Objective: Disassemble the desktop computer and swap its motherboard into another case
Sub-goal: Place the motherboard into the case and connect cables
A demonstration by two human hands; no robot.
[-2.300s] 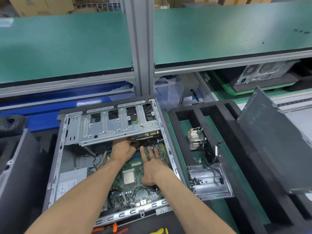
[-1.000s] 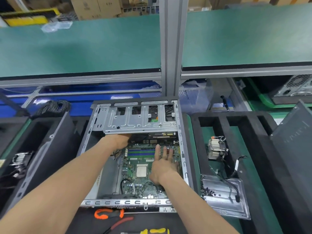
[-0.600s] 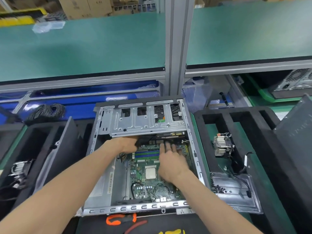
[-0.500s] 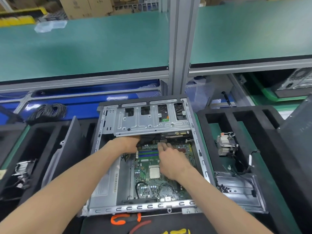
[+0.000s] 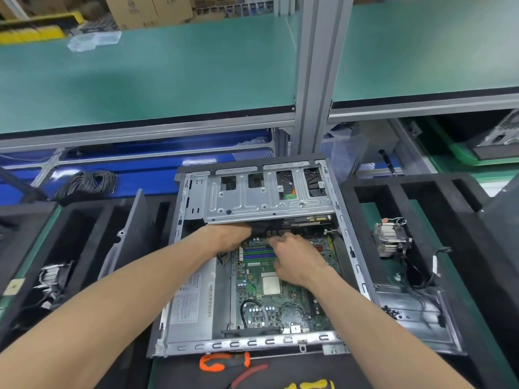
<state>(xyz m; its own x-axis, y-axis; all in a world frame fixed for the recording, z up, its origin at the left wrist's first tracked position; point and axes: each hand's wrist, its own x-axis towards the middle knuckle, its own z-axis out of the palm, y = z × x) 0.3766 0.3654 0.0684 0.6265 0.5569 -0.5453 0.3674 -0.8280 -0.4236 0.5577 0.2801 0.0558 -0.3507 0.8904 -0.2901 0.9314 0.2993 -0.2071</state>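
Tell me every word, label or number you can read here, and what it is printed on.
Nothing here can be read for certain.
Power supply label: lines of print and barcodes, too small to read.
Motherboard: tiny white markings, unreadable.
Cardboard boxes: a round mark and faint print, blurred.
Yellow tool at the bottom edge: black marks, cut off by the frame.
Small yellow tag at left: a dark symbol, too small to tell.

Right hand (image 5: 295, 259) fingers now curled, formerly flat on motherboard (image 5: 269, 301).
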